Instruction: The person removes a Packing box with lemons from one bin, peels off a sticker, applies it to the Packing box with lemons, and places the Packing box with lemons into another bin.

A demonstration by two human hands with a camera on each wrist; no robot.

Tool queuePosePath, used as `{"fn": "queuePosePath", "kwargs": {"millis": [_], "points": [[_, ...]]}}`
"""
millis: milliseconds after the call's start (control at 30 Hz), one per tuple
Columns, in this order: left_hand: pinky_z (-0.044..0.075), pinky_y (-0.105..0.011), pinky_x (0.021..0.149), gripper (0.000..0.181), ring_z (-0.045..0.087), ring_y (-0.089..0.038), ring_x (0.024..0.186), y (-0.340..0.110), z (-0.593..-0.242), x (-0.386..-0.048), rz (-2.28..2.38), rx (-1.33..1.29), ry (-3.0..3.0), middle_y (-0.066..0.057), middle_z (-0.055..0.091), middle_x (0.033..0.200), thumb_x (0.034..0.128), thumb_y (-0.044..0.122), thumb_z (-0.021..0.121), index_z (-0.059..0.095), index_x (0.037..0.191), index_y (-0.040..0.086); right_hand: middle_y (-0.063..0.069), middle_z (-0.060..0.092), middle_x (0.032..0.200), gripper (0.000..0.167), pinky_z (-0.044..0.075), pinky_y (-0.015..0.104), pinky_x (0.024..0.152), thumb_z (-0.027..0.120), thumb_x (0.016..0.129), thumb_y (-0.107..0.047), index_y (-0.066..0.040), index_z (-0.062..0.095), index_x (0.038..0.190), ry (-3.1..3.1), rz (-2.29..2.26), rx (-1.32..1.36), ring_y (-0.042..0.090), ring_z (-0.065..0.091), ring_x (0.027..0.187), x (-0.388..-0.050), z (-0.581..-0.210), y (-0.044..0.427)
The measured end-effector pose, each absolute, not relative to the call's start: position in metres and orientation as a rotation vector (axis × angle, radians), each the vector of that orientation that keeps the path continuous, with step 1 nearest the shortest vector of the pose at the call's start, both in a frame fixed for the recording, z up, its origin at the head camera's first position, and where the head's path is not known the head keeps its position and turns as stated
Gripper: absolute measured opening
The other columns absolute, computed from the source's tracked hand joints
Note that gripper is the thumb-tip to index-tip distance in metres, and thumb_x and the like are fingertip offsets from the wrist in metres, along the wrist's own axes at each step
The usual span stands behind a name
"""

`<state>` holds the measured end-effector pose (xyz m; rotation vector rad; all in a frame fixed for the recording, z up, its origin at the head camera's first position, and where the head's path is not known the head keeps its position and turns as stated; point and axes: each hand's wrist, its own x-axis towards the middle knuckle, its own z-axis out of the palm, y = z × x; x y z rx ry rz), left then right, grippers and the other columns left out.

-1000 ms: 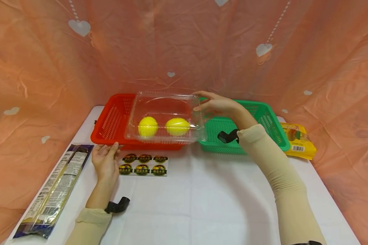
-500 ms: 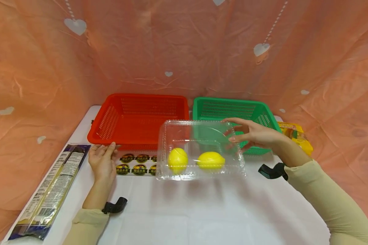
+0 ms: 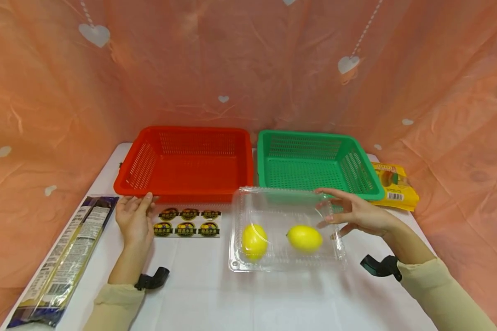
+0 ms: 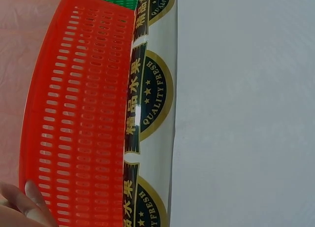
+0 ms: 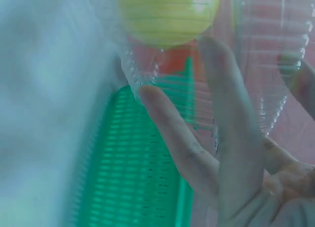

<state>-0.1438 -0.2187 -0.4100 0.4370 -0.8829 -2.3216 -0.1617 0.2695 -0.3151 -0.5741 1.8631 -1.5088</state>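
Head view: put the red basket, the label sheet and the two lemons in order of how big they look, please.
1. Red basket
2. Label sheet
3. Left lemon and right lemon: they look alike in size, just turned differently, so I won't rank one above the other.

Beige sleeves [image 3: 115,305] meet black wrist mounts [image 3: 159,277] — seemingly plastic, bent.

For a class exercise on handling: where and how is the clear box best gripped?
Probably at both short ends, from left and right, under the rim. The clear box is wide and the right hand holds only its right end; two lemons lie apart inside, so two grips should keep it level.
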Motion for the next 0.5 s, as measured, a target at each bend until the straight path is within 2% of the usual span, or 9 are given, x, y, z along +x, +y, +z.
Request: {"fn": "queuePosePath", "kwargs": {"millis": [133, 367, 500], "points": [[0.056, -0.021, 0.057, 0.038, 0.065, -0.018, 0.060, -0.219, -0.411, -0.144, -2.312, 0.427, -0.900, -0.012, 0.055, 0.083, 0.0845, -0.017, 0.066, 0.042, 0.108, -0.001, 0.033, 0.034, 0.144, 0.064, 0.061, 0.038, 0.067, 0.057, 0.100, -0.003, -0.014, 0.028, 0.156, 1.879, -1.508, -0.571, 0.035, 0.066, 0.109, -0.158, -0.331, 0.272], [0.055, -0.020, 0.056, 0.038, 0.065, -0.018, 0.059, -0.219, -0.410, -0.145, -2.326, 0.436, -0.874, -0.013, 0.053, 0.087, 0.0853, -0.020, 0.063, 0.041, 0.110, -0.001, 0.039, 0.029, 0.145, 0.072, 0.061, 0.038, 0.067, 0.062, 0.097, -0.005, -0.002, 0.019, 0.155, 1.906, -1.483, -0.500, 0.038, 0.066, 0.108, -0.159, -0.359, 0.269], [0.055, -0.019, 0.056, 0.037, 0.065, -0.018, 0.060, -0.219, -0.410, -0.144, -2.329, 0.455, -0.886, -0.012, 0.052, 0.086, 0.0864, -0.020, 0.061, 0.041, 0.109, 0.000, 0.039, 0.030, 0.144, 0.073, 0.061, 0.037, 0.067, 0.063, 0.097, -0.006, 0.000, 0.019, 0.155, 1.902, -1.486, -0.511, 0.037, 0.067, 0.108, -0.160, -0.368, 0.268]]}}
